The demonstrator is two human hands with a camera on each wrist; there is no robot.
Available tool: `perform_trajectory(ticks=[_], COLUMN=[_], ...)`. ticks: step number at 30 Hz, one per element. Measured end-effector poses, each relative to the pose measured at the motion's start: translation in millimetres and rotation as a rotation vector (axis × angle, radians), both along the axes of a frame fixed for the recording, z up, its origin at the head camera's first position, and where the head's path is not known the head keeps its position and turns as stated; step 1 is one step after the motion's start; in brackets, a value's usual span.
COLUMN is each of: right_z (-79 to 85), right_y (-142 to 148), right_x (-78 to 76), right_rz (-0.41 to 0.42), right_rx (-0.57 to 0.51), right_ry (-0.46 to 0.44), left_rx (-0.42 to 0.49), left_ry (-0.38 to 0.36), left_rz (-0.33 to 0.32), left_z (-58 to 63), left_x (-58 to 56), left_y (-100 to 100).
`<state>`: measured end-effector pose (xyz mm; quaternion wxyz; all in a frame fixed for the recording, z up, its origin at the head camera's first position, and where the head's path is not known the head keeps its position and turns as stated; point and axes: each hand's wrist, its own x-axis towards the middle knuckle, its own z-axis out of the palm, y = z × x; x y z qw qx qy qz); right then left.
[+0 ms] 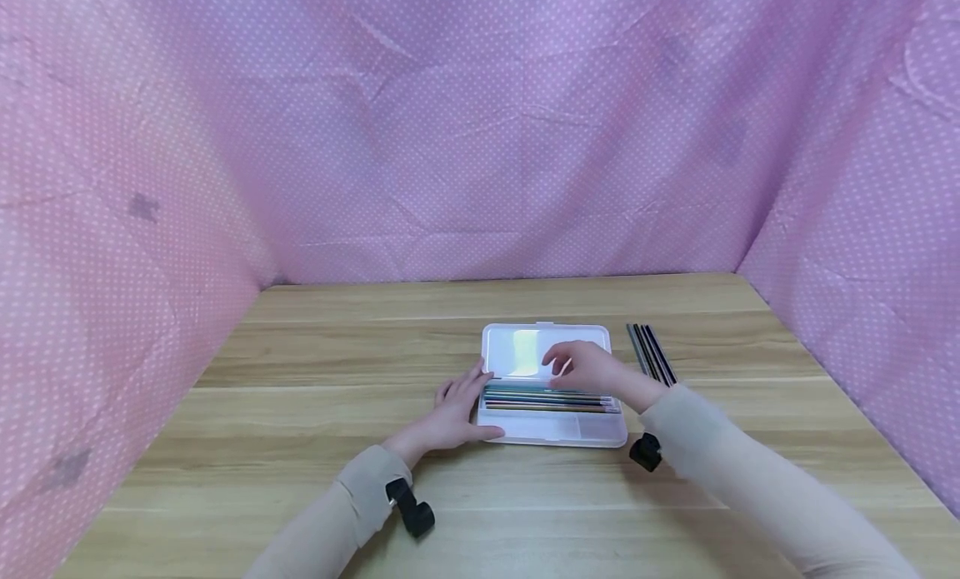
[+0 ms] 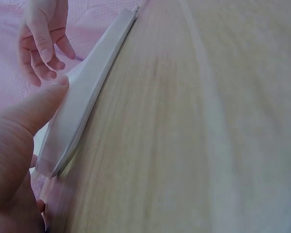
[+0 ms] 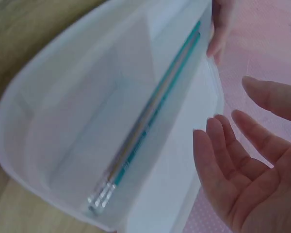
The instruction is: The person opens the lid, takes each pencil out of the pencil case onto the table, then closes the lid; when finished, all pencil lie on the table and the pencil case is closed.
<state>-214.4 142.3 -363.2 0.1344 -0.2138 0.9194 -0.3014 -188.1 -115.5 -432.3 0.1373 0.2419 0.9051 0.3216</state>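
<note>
A white plastic pencil case (image 1: 531,430) lies on the table with its lid (image 1: 504,351) folded back. Several pencils (image 1: 551,398) lie lengthwise in it; teal ones with silver ferrules (image 3: 106,190) show in the right wrist view. At the case's left end my left hand (image 1: 455,414) is spread, its thumb by the front edge and its fingers by the hinge. In the left wrist view that thumb (image 2: 39,104) stretches straight along the case wall (image 2: 89,92). Over the pencils and lid hovers my right hand (image 1: 588,368), fingers loosely bent, with nothing in them.
More dark pencils (image 1: 651,352) lie side by side on the wooden table (image 1: 337,346), right of the case and partly behind the right forearm. Pink dotted cloth (image 1: 480,146) hangs behind the table and at both sides.
</note>
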Motion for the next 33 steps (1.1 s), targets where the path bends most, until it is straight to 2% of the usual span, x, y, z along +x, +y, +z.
perform_trajectory(ticks=[11, 27, 33], right_z=[-14.7, -22.2, -23.5], right_y=[-10.2, -6.9, -7.5], right_x=[9.5, 7.6, 7.0], right_rz=[-0.03, 0.079, 0.11], right_rx=[0.055, 0.114, 0.152], right_ry=[-0.027, 0.093, 0.105], left_rx=[0.006, 0.017, 0.013], left_ry=[-0.009, -0.007, 0.001], left_rz=[0.003, 0.001, -0.002], left_z=[1.9, 2.3, 1.4], left_x=[1.6, 0.6, 0.8], left_y=[0.2, 0.0, -0.2])
